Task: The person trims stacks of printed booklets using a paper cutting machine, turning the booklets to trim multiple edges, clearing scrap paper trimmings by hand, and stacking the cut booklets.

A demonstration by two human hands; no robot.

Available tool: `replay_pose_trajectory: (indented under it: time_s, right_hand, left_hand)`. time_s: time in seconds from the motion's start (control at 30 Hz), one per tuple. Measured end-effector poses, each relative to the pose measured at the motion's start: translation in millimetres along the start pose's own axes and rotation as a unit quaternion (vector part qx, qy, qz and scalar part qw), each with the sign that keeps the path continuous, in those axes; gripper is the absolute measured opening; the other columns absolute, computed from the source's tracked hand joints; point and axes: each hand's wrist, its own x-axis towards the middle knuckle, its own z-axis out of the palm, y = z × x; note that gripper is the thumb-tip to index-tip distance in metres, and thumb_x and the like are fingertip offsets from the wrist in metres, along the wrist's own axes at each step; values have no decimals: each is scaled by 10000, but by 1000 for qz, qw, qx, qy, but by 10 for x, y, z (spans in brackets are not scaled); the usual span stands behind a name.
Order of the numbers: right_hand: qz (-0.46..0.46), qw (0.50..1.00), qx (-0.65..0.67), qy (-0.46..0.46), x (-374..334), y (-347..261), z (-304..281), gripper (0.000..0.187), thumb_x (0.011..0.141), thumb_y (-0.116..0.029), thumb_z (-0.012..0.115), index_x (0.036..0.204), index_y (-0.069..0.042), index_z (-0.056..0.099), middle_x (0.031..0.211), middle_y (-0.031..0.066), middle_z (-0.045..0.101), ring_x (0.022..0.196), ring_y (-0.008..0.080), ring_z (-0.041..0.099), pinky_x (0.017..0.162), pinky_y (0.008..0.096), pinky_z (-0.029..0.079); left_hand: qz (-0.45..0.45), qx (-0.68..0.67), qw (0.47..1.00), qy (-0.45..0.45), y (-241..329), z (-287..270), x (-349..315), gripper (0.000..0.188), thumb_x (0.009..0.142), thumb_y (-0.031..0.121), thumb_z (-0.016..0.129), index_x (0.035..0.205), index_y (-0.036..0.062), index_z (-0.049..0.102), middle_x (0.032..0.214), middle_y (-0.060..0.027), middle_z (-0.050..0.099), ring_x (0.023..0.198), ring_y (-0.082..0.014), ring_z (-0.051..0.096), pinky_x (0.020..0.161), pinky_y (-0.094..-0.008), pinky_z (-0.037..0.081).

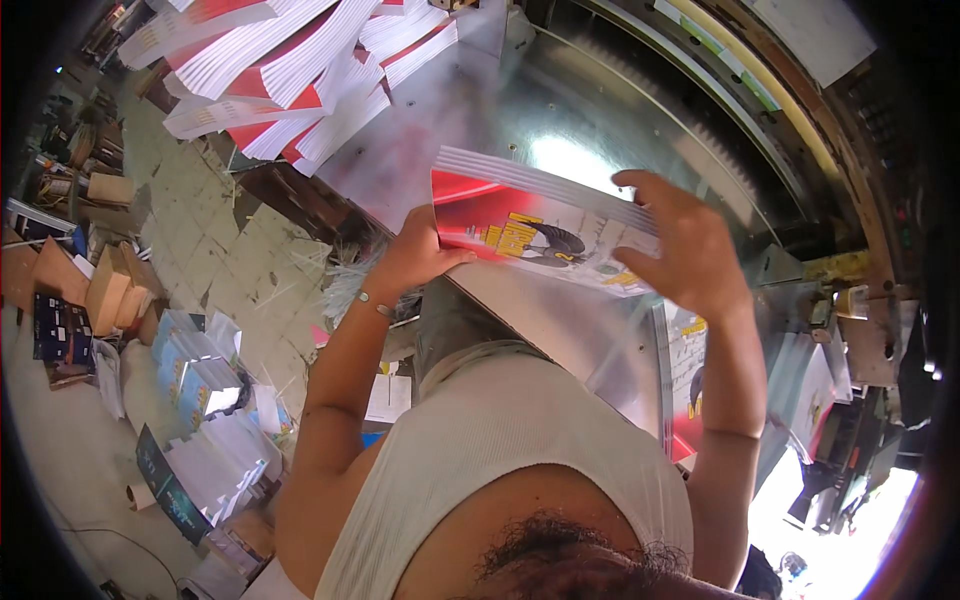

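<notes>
- Cluttered workshop: shiny metal table ahead, tiled floor to the left, stacks of blue-covered printed matter lower left.
- Red-and-white booklet stack is held up in front of the person's torso, over the near part of the table, tilted, long edge up.
- Left hand grips its left end: thumb on the cover, other fingers behind.
- Right hand is at the right end, thumb and index finger spread wide; firm contact or just hovering, can't tell.
- Big heap of similar booklets at the far left of the table, loosely fanned; another printed piece near the right forearm.
- Risk: the stack could fan or slide apart, since the one clear grip is at the left end and the right end may be unsupported.
- Risk: slick covers on smooth metal could skid if set down at a slant; edges would end up uneven.
- Risk: the heap might slump if bumped, as its bundles lie crosswise and overhang.
- Hidden: left fingertips behind the stack, its back side, part of the right end under the right hand.
- Hard to read: glare on the metal, blown-out light lower right, dark rim; heap cut by the top edge.
</notes>
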Motion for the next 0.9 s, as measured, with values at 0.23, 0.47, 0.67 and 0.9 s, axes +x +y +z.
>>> replay_pose_trajectory:
  time_s: [0.23, 0.47, 0.67, 0.9]
  right_hand:
    - [-82, 996, -14, -22, -7, -9, 11, 405, 770, -116, 762, 1144, -39, 628, 1010, 178, 674, 937, 375, 655, 803, 425, 534]
    - [110, 878, 439, 156, -549, 555, 704, 443, 836, 57, 735, 1248, 18, 575, 1188, 92, 671, 1089, 190, 622, 974, 342, 474]
    - [102, 818, 536, 184, -628, 688, 1402, 594, 861, 58, 716, 1396, 17, 463, 1327, 100, 588, 1240, 198, 537, 1082, 357, 395]
    - [98, 853, 390, 332, -526, 371, 1290, 626, 847, 35, 736, 1403, 22, 451, 1325, 117, 533, 1247, 224, 500, 1074, 348, 375]
  left_hand:
    - [-135, -90, 986, 35, 121, -224, -71, 574, 701, 92, 888, 1212, 16, 637, 1033, -120, 727, 958, -228, 696, 856, -384, 535]
    - [59, -330, 934, 122, 1359, -752, 639, 880, 695, -17, 878, 1450, 43, 431, 1091, -68, 657, 1072, -174, 614, 982, -344, 470]
    - [63, -353, 930, 80, 936, -137, 590, 693, 925, 213, 716, 1493, -17, 393, 1365, -116, 577, 1280, -205, 530, 1101, -357, 379]
    - [39, -404, 904, 134, 509, 376, 325, 547, 1125, 350, 272, 1497, -29, 401, 1473, -117, 508, 1369, -200, 461, 1160, -354, 318]
